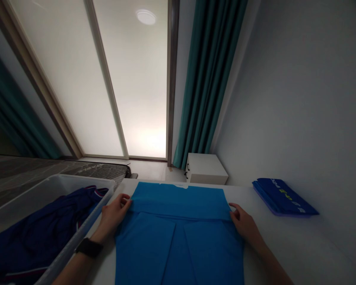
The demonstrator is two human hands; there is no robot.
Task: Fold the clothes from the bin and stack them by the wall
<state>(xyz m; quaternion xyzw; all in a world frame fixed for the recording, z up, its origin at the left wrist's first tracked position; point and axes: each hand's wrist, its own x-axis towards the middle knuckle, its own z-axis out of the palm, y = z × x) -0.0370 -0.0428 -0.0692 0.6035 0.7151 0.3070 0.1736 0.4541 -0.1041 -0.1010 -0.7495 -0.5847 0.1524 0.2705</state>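
Observation:
A bright blue shirt lies spread on the white table in front of me, with two flaps turned inward over its lower part and a smooth band across the far part. My left hand, with a dark watch on the wrist, pinches the shirt's left edge near the band. On the opposite side, my right hand has thumb and fingers closed on the right edge at about the same height. The near end of the shirt runs out of view.
Left of the table stands a clear plastic bin holding navy clothing. A stack of folded blue clothes lies at the table's right. Beyond the table are a white cabinet, green curtains and frosted sliding doors.

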